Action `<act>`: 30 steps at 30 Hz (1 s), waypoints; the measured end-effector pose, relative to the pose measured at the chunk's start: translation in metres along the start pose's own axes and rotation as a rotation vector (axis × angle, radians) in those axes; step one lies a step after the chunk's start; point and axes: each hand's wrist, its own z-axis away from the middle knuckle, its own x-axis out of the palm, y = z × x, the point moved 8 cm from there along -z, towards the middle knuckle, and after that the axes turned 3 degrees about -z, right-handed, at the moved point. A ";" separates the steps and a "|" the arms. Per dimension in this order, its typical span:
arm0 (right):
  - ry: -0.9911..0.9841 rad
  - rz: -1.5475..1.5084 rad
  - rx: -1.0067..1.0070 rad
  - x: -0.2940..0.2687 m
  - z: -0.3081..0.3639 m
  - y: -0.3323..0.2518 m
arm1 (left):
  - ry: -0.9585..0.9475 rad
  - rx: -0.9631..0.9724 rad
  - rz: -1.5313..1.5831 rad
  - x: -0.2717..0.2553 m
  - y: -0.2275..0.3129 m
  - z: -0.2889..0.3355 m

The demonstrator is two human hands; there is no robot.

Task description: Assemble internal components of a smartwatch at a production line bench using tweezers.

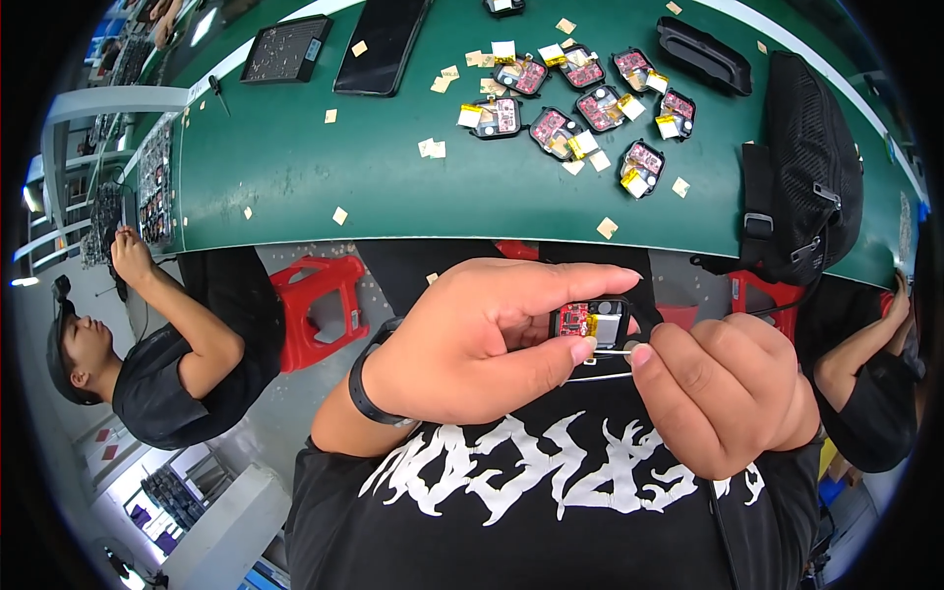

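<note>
My left hand [462, 334] grips a small black device housing [623, 313] in front of my chest, thumb along its near side and fingers along its far side. Inside that housing sit a red circuit board [572, 319] and a silver battery [608, 328] with yellow tape. Closed in a pinch, my right hand [723, 393] holds thin metal tweezers [612, 377]. Their two prongs point left, beside the near edge of the housing and my left thumb. Whether the tips touch anything is hard to make out.
Several similar open housings [602, 108] with batteries lie on the green table [295, 177], among small beige paper squares [339, 215]. A black tray [703, 57], a black bag [811, 167], a dark flat panel [382, 47] and a parts box [286, 51] are there too. People sit on both sides.
</note>
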 end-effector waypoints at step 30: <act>0.039 0.020 0.226 -0.008 -0.004 -0.004 | 0.009 -0.027 -0.351 -0.008 0.019 0.004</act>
